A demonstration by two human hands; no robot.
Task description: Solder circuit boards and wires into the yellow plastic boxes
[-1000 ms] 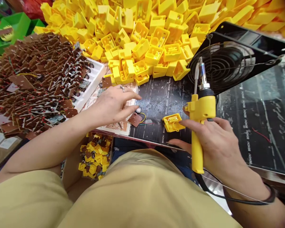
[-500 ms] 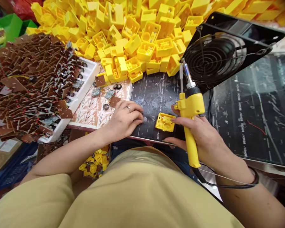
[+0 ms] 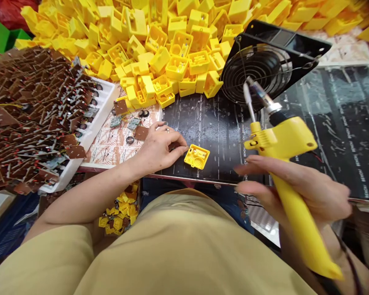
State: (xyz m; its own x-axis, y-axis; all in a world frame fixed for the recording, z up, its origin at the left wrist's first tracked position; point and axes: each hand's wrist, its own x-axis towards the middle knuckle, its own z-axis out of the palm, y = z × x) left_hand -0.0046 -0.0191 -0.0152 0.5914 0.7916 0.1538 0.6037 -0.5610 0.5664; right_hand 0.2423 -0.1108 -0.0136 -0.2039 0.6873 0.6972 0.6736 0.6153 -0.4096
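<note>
My left hand (image 3: 162, 148) rests on the bench, thumb and forefinger pinched together at the left corner of a small yellow plastic case half (image 3: 201, 153). The case lies open side up, showing a round speaker grille and metal contacts inside. A yellow soldering gun (image 3: 290, 137) with a black collar and a thin feed tube beside its metal tip is in my right hand (image 3: 301, 184). That hand is slightly blurred, wrapped around the handle with thumb and forefinger stretched left. The gun's tip points up and away, in front of the black fan.
Yellow cases (image 3: 175, 45) are heaped along the back. A black fan (image 3: 264, 65) with a wire guard stands at back right. On the left, a white foam tray (image 3: 95, 127) bears piled brown circuit boards (image 3: 33, 114). Small speakers (image 3: 129, 140) and loose boards lie beside my left hand.
My right hand has moved right with the soldering gun, away from the case half. The case half has shifted left on the bench, and my left fingers now touch it.
</note>
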